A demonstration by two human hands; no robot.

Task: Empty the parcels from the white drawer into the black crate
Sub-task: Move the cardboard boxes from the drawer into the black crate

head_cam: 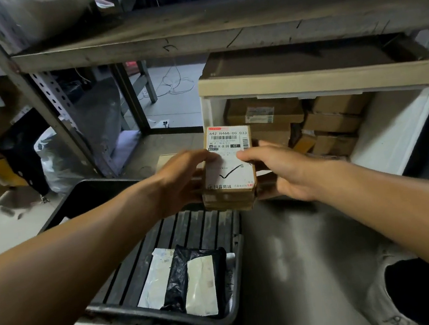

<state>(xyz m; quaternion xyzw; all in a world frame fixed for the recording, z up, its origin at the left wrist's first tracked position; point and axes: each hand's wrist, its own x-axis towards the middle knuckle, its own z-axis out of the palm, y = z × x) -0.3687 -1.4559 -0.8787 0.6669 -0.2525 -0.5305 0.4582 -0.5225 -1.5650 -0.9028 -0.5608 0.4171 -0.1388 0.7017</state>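
Observation:
A brown cardboard parcel (pixel 229 166) with a white shipping label and a black tick mark hangs in the air between the white drawer (pixel 385 145) and the black crate (pixel 209 234). My left hand (pixel 182 178) grips its left side and my right hand (pixel 277 167) grips its right side, thumbs on the label. Several more brown parcels (pixel 333 122) lie stacked inside the drawer. The crate below holds a black plastic parcel (pixel 179 278) with a pale label and a white parcel (pixel 155 279) beside it.
A metal shelf board (pixel 218 31) runs overhead, with a flat cardboard box (pixel 305 71) lying on top of the drawer. A slotted steel upright (pixel 55 101) and a white bag (pixel 52 161) stand to the left. Grey floor lies to the crate's right.

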